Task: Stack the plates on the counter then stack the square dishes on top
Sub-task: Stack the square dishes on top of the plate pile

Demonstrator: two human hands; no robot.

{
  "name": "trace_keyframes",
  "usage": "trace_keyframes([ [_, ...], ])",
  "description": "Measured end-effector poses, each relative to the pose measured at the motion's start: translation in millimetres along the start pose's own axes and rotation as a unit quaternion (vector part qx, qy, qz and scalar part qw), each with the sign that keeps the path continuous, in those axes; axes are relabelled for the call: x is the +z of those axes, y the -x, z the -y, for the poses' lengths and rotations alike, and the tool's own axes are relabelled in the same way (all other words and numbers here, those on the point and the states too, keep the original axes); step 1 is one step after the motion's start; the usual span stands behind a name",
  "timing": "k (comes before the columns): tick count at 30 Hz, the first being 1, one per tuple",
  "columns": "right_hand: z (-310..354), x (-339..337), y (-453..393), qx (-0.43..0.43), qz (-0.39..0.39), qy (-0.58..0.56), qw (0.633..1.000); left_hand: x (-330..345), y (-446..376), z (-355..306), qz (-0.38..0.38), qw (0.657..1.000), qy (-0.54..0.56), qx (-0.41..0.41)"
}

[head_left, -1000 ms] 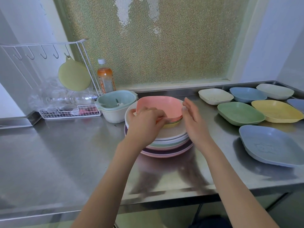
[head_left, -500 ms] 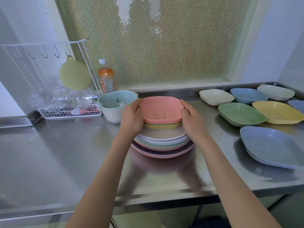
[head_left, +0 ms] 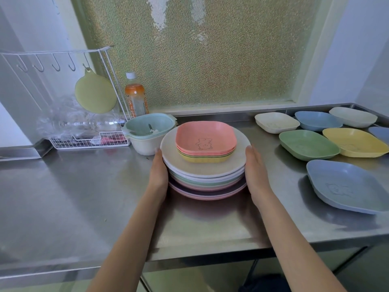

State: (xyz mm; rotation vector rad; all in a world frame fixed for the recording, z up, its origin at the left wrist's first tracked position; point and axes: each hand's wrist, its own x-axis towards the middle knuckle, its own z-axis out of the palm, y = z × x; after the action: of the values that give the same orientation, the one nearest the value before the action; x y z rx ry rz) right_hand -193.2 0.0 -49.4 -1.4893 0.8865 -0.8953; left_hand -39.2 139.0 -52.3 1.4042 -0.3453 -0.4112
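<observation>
Whereas half a second ago both hands flanked the small square dishes on top, they have now dropped to the sides of the round plate stack (head_left: pixel 205 173) beneath; the pink square dish (head_left: pixel 206 140) sits square on its fellows, with green and yellow ones under it, so that placement looks finished and the hands are probably truing up or steadying the pile. Left hand (head_left: pixel 159 172), at 9 o'clock of the stack: flat, fingers straight and together, palm pressed against the plate rims, gripping nothing. Right hand (head_left: pixel 255 172), at 3 o'clock: likewise flat and extended, palm inward against the rims. Neither hand is closed on anything. Stack stands mid-counter (head_left: pixel 84 197), just beside the pale bowl with teal colander (head_left: pixel 148 131) at its 10 o'clock. Task not done, by my reading: more square dishes are loose at 2 to 3 o'clock, well apart from the stack, namely cream (head_left: pixel 276 122), blue (head_left: pixel 317 120), green (head_left: pixel 308 144), yellow (head_left: pixel 353 142), and a larger blue one (head_left: pixel 347 186) nearest the front edge.
</observation>
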Motion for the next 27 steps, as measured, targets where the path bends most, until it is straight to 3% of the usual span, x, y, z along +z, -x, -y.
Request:
trace_keyframes([
  [9,4,-30,-12,0.001,-0.068,0.011,0.998,34,-2,6,0.04,0.998,-0.013,-0.043],
  [18,17,-71,-22,-0.09,-0.129,0.183,0.971,70,-21,11,0.076,0.996,-0.043,-0.025],
  [20,15,-83,-17,-0.108,-0.196,0.24,0.945,71,-32,12,0.067,0.997,-0.021,-0.039],
  [22,8,-96,-11,-0.084,-0.266,0.366,0.888,74,-36,12,0.066,0.997,-0.01,-0.049],
  [24,0,-104,-7,-0.031,-0.267,0.447,0.853,77,-39,17,0.069,0.997,-0.015,-0.044],
  [27,-12,-106,-3,0.014,-0.246,0.499,0.831,77,-39,17,0.089,0.995,-0.018,-0.047],
])
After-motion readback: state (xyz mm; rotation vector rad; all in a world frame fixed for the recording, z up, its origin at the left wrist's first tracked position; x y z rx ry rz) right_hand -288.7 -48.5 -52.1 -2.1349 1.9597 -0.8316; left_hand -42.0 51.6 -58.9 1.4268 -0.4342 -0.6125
